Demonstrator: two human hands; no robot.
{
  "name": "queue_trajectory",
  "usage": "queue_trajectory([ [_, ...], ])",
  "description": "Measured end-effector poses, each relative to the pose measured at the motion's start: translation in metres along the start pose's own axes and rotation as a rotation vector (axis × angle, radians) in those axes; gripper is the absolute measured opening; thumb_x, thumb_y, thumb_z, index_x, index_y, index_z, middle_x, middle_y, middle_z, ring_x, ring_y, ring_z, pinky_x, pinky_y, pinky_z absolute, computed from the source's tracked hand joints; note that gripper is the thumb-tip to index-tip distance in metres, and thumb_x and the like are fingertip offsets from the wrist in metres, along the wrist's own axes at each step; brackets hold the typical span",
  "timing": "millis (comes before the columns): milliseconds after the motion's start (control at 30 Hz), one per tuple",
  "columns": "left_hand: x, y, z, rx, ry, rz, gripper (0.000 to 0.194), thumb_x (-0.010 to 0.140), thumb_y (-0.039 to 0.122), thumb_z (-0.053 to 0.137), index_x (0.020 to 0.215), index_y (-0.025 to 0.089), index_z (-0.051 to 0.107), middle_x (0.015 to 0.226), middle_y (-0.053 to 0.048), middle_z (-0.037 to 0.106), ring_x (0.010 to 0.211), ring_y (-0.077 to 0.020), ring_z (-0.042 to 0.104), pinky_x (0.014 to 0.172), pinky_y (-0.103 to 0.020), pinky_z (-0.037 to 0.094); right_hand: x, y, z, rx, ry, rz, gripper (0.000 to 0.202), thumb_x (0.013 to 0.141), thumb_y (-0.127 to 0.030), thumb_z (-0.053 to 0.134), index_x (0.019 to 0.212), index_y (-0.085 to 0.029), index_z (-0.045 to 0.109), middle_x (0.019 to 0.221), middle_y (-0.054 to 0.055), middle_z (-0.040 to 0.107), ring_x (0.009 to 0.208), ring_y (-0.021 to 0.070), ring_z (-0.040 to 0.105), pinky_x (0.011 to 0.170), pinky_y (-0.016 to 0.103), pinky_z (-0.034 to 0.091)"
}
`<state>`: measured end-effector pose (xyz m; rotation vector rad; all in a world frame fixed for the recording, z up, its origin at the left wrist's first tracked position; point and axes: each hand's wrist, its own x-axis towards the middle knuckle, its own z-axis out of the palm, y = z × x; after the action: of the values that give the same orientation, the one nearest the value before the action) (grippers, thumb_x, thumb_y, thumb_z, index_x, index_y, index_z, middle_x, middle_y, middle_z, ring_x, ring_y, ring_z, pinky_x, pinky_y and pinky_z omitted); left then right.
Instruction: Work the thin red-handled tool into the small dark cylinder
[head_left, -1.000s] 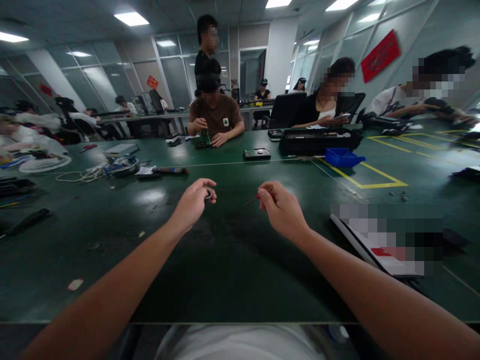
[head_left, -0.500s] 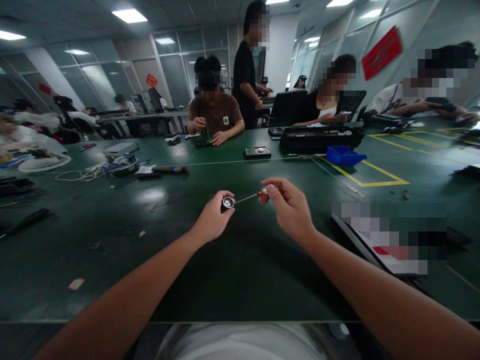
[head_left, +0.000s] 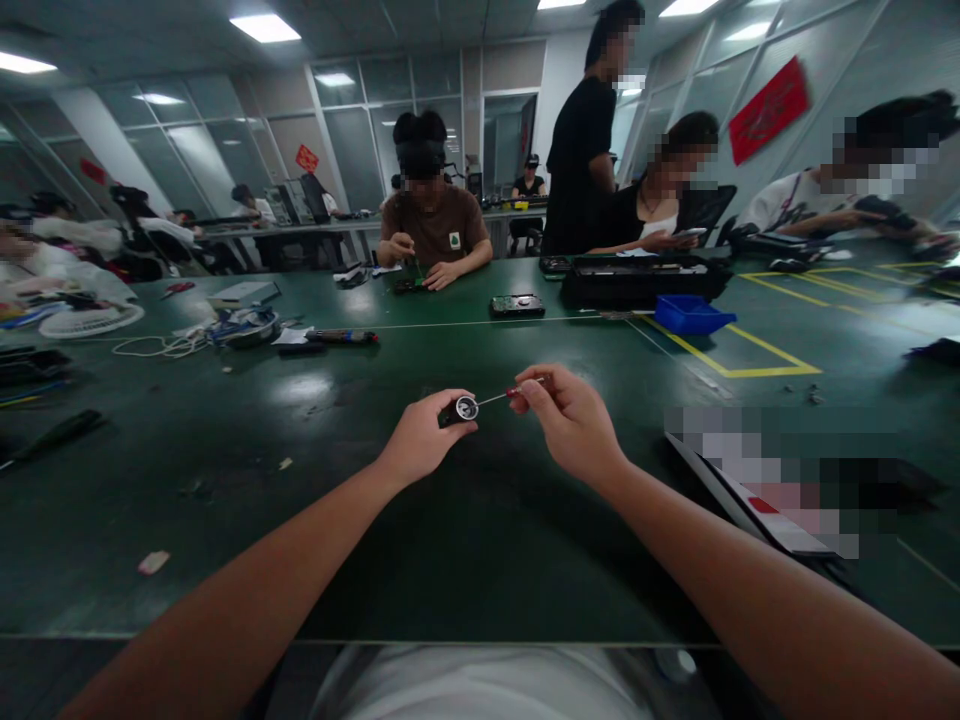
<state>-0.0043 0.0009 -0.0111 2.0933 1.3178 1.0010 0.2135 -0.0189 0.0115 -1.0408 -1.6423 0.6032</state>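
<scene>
Above the green table, my left hand is closed around a small black cylindrical part with a pale ring at its open end, which faces right and toward me. Between the thumb and fingers of my right hand is a screwdriver with a reddish handle and a thin metal shaft. Its shaft points left, and the tip is at the ringed end of the cylinder. Whether the tip touches inside is too small to tell.
The green table bears a blue bin, a hard drive, a black tray, and a dark pen-like tool. A blurred-out flat object lies right of my right arm. A person in brown works opposite.
My left hand has turned the cylinder so its open end faces the screwdriver more. Both hands are slightly closer together. A standing person in black has moved right in the background.
</scene>
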Motion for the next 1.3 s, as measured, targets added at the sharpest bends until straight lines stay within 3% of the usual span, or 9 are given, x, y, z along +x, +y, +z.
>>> queue_trajectory([
  [200,0.000,-0.005,-0.001,0.039,0.003,0.105,0.040,0.084,0.021,0.076,0.123,0.024,0.068,0.122,-0.004,0.071,0.117,-0.0224,0.064,0.107,-0.040,0.047,0.000,-0.007,-0.005,-0.248,0.039,-0.010,0.028,0.090,-0.048,0.064,0.081,-0.021,0.067,0.062,0.000,0.068,0.057,0.0164,0.063,0.055,0.029,0.041],
  [400,-0.001,-0.002,-0.002,0.081,-0.016,0.103,0.039,0.084,0.020,0.075,0.122,0.023,0.068,0.121,-0.005,0.071,0.113,-0.0220,0.065,0.104,-0.039,0.048,0.000,-0.006,-0.004,-0.216,-0.078,-0.066,0.014,0.096,-0.029,0.052,0.101,-0.021,0.061,0.077,0.001,0.071,0.070,0.0171,0.067,0.064,0.029,0.045],
  [567,-0.002,0.003,-0.002,0.086,-0.039,0.092,0.037,0.084,0.020,0.074,0.121,0.023,0.069,0.120,-0.005,0.071,0.113,-0.0226,0.065,0.104,-0.040,0.047,-0.001,-0.011,-0.003,-0.260,-0.059,-0.024,0.026,0.100,-0.040,0.046,0.090,-0.023,0.063,0.063,-0.001,0.062,0.058,0.0169,0.059,0.058,0.031,0.040],
  [700,-0.002,0.004,-0.001,0.098,-0.046,0.091,0.038,0.084,0.022,0.075,0.122,0.023,0.069,0.120,-0.005,0.071,0.112,-0.0234,0.065,0.104,-0.040,0.048,-0.003,-0.014,-0.002,-0.286,-0.017,-0.059,0.019,0.100,-0.033,0.043,0.097,-0.023,0.059,0.075,0.001,0.066,0.065,0.0180,0.061,0.062,0.032,0.040],
  [833,-0.001,0.001,-0.003,0.106,-0.004,0.068,0.039,0.085,0.023,0.073,0.124,0.024,0.068,0.120,-0.005,0.071,0.112,-0.0237,0.064,0.104,-0.040,0.047,-0.003,-0.010,0.001,-0.168,-0.007,-0.031,0.015,0.096,-0.031,0.048,0.107,-0.023,0.055,0.082,0.003,0.067,0.073,0.0197,0.063,0.067,0.034,0.045],
  [1033,-0.001,0.003,-0.003,0.122,-0.033,0.092,0.038,0.087,0.023,0.072,0.125,0.023,0.067,0.122,-0.006,0.070,0.114,-0.0238,0.063,0.104,-0.040,0.046,0.006,0.007,0.005,0.211,0.063,0.168,0.028,0.093,-0.047,0.055,0.090,-0.021,0.063,0.082,0.005,0.070,0.073,0.0195,0.066,0.072,0.036,0.053],
  [1167,-0.002,0.008,0.000,0.154,-0.070,0.116,0.035,0.089,0.025,0.069,0.124,0.025,0.067,0.121,-0.005,0.070,0.113,-0.0244,0.062,0.108,-0.045,0.041,0.013,0.018,0.005,0.494,0.135,0.403,0.029,0.090,-0.049,0.056,0.080,-0.022,0.059,0.068,0.002,0.061,0.060,0.0181,0.060,0.067,0.038,0.055],
  [1300,-0.001,0.009,0.000,0.174,-0.074,0.075,0.034,0.090,0.027,0.069,0.124,0.026,0.067,0.119,-0.005,0.071,0.110,-0.0255,0.063,0.111,-0.049,0.038,0.013,0.018,0.004,0.407,0.190,0.317,0.029,0.091,-0.050,0.057,0.083,-0.022,0.059,0.074,0.003,0.064,0.063,0.0167,0.060,0.065,0.035,0.053],
])
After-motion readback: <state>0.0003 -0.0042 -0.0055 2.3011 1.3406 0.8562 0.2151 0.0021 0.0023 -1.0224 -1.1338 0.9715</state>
